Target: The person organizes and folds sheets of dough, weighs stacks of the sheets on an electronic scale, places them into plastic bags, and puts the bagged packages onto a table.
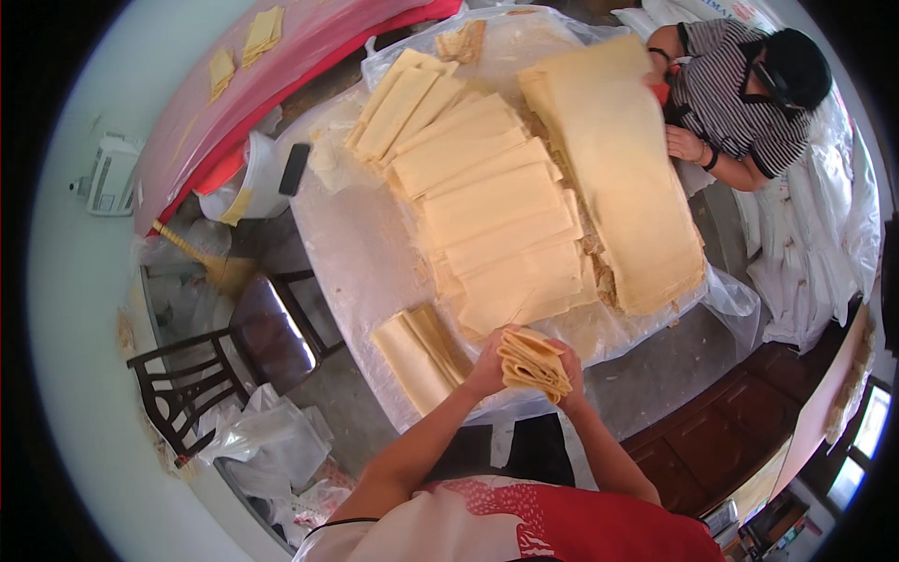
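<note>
Bundle hold, two bare hands. The folded bundle [534, 363] of yellowish sheets is held at the near edge of the plastic-covered table [346, 245], right of a folded stack [421, 361]. Left hand [485, 369] grips its left side, right hand [570, 377] its right; fingers of both closed round the layers, no slack visible. How firmly they press: cannot tell.

Technique (judgement): keep pressure even from both sides so inner folds do not slide out. Ruffled edges face up; squaring them would probably give a neater bundle. Sheets look thin and perhaps brittle along creases, so a broad hold should serve better than a pinch. Keep wrists clear of the overlapping sheets [501, 211] just beyond.

Counts:
- folded bundle in hands: 1
- folded stack, near left on table: 1
- large stack [637, 178], right side: 1, a co-worker's hand [686, 143] at its far right edge
- overlapping sheets, middle: many; layers hide the exact number
- small bundles [263, 36] on the pink cover [323, 42], far left: 2
- phone [295, 170], table's left edge: 1
- bucket [270, 173], left of phone: 1
- broom [229, 274]: 1
</note>
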`<state>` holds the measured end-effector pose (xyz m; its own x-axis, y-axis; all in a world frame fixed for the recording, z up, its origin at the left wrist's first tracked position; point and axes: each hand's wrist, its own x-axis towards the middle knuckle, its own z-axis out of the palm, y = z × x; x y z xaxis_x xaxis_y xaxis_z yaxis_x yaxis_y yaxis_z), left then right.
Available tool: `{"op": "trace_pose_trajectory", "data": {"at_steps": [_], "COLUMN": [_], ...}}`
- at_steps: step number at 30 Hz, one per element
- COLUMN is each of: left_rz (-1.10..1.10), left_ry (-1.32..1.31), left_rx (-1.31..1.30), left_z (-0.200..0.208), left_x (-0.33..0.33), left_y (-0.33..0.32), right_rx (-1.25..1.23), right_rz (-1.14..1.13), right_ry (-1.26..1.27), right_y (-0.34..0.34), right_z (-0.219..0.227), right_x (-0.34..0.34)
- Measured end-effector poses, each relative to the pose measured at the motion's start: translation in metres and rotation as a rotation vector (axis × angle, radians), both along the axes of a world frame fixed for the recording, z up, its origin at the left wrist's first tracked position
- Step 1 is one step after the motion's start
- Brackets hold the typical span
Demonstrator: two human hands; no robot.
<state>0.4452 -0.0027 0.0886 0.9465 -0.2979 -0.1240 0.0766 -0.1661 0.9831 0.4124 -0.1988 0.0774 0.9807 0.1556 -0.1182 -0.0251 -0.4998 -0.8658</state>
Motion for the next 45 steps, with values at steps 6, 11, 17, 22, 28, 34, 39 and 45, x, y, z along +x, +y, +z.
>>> {"op": "trace_pose_trajectory", "data": {"at_steps": [6, 11, 17, 22, 28, 34, 39, 45], "left_rz": [0.237, 0.685, 1.254, 1.179, 1.267, 1.357, 1.312, 1.144], "left_ry": [0.189, 0.601, 0.587, 0.561, 0.587, 0.6, 0.382, 0.324], "left_rx": [-0.186, -0.545, -0.558, 0.185, -0.005, 0.171, 0.469, 0.608], "left_z": [-0.001, 0.041, -0.013, -0.083, -0.103, -0.095, -0.074, -0.052], "left_x": [-0.022, -0.052, -0.099, -0.128, -0.142, -0.141, -0.111, -0.067], "left_y": [0.009, 0.074, 0.135, 0.157, 0.162, 0.187, 0.186, 0.16], "right_rx": [-0.21, 0.106, -0.05, -0.313, -0.416, 0.25, 0.849, 0.977], "right_rz": [0.092, 0.063, 0.298, 0.455, 0.552, -0.202, -0.737, -0.918], "right_ry": [-0.169, 0.293, 0.38, 0.415, 0.311, 0.49, 0.567, 0.668], "right_y": [0.007, 0.089, 0.187, 0.216, 0.208, 0.161, 0.113, 0.11], "right_z": [-0.004, 0.052, -0.004, -0.032, -0.037, -0.08, -0.049, -0.052], "right_x": [0.012, 0.025, -0.019, -0.04, -0.043, 0.036, 0.137, 0.184]}}
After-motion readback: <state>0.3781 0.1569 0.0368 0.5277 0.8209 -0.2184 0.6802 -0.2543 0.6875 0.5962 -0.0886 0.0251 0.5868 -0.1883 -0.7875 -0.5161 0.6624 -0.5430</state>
